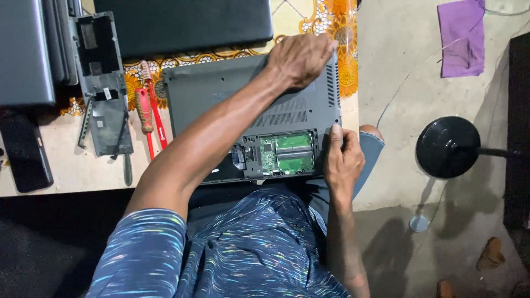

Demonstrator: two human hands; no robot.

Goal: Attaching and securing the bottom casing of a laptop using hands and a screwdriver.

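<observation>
Upturned grey laptop [221,88] sits at the bench's [72,171] right edge; left hand [301,58] curled over its far corner, right hand [342,157] pinching the near one.

Premises: an informal laptop repair workshop. A grey laptop [251,105] lies upside down under both hands, its circuit board [287,153] exposed. Left of the hands lie red-handled screwdrivers [148,113] and a removed cover panel [102,83]. More closed laptops [182,25] are beyond the hands. Bare concrete floor [408,99] lies right of the hands.
</observation>
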